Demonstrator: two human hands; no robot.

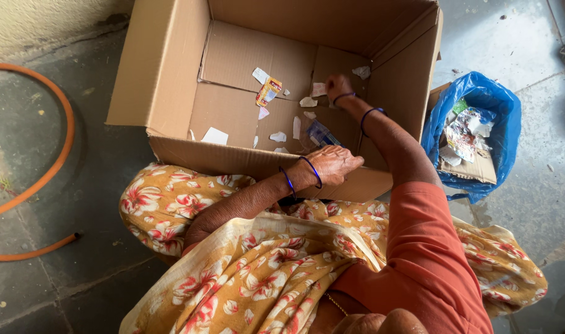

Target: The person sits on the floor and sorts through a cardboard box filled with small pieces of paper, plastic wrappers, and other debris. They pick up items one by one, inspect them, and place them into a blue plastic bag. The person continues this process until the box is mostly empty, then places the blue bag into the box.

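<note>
Head view: the right hand [338, 85] reaches deep into the cardboard box [171, 74], fingers pinched together on a pale paper scrap [319, 89] near the far wall; the left hand [333, 164] rests curled on the near rim, holding nothing; gathering well means pinching each scrap flat; a blue bag [502, 108] sits just beside.

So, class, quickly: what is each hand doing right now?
Left hand: resting on the cardboard box front wall, holding nothing visible.
Right hand: fingers closed on a paper scrap.
</note>
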